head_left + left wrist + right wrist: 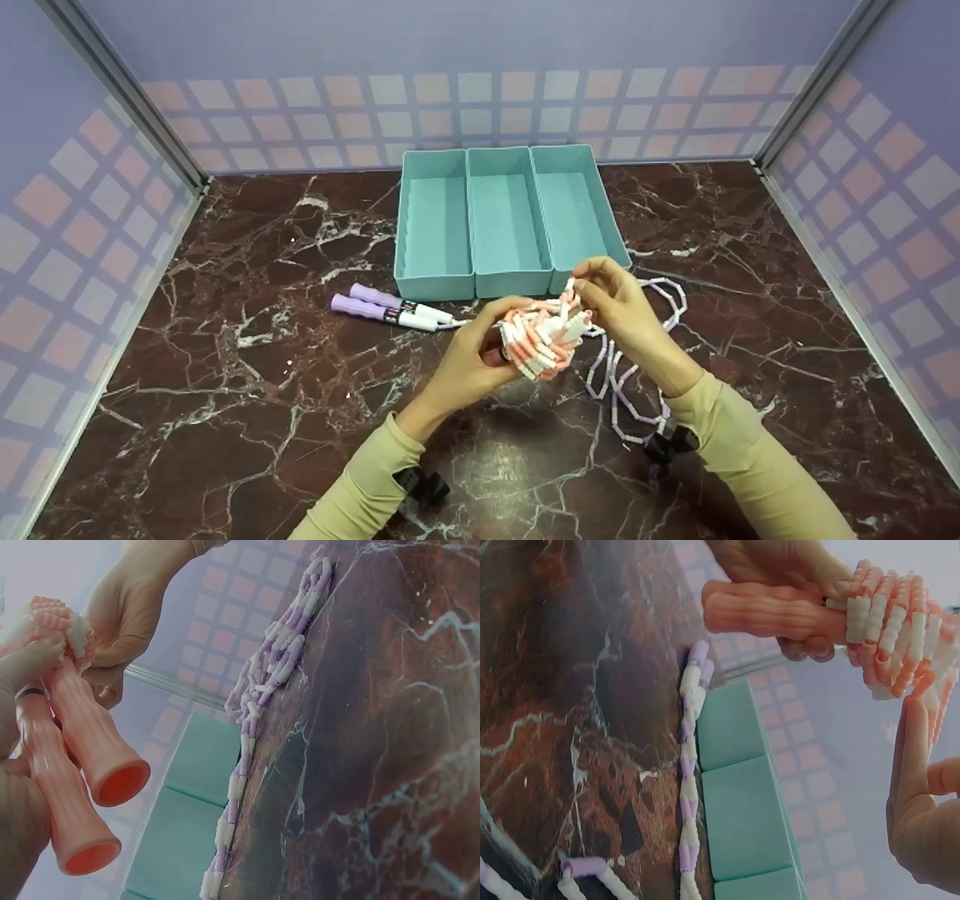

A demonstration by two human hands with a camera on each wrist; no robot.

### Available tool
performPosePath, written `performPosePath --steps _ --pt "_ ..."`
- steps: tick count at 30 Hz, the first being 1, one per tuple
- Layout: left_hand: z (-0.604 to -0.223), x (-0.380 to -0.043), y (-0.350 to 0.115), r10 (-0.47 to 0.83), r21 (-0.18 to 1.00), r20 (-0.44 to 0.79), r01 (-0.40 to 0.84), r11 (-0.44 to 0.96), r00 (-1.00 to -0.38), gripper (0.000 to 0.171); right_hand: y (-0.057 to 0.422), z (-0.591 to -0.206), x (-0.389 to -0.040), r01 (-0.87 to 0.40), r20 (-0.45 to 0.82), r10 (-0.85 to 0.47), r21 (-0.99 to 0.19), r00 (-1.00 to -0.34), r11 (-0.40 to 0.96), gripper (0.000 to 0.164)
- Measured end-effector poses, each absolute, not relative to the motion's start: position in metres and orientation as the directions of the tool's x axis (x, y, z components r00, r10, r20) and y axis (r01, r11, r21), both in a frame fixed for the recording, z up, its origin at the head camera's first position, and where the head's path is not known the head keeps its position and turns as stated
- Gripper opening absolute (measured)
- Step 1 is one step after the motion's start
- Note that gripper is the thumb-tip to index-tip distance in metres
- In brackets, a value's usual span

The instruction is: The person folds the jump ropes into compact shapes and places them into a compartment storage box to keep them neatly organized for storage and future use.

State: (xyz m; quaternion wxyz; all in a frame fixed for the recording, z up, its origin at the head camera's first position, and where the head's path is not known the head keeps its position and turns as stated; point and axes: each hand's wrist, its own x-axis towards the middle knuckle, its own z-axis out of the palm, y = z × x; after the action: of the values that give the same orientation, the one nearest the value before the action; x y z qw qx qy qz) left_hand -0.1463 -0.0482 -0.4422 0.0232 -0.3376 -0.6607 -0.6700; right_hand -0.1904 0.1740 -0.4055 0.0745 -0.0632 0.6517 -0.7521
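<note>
My left hand grips a pink-and-white beaded jump rope, raised over the table. Its two pink handles lie side by side in that hand, their hollow ends facing the left wrist camera. The beaded cord is wound in several turns about the upper part of the handles. At the far side of the bundle, my right hand pinches a short length of the cord between thumb and forefinger. In the right wrist view, the forefinger meets the beads from below.
A second jump rope lies on the dark marbled table, its purple handles at left and its purple-and-white beaded cord looped at right, partly behind my hands. Three joined teal bins stand behind. Patterned walls enclose the table's back and sides.
</note>
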Motion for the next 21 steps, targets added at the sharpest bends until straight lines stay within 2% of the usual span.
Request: performPosePath --steps 6,15,21 --pt "-0.443 -0.146 -0.045 0.432 0.836 0.513 0.546 -0.054 -0.742 0.073 0.172 -0.407 -0.191 0.009 0.012 -0.189 -0.994 -0.982 -0.111 0.015" --pt "-0.444 -0.148 -0.041 0.463 0.762 0.565 0.647 0.022 -0.683 0.068 0.170 -0.408 -0.195 0.142 -0.113 -0.295 -0.987 -0.949 -0.078 0.016" --pt "-0.444 -0.148 -0.039 0.483 0.758 0.558 0.651 0.033 -0.674 0.066 0.168 -0.409 -0.201 0.161 -0.142 -0.333 -0.987 -0.932 -0.031 0.016"
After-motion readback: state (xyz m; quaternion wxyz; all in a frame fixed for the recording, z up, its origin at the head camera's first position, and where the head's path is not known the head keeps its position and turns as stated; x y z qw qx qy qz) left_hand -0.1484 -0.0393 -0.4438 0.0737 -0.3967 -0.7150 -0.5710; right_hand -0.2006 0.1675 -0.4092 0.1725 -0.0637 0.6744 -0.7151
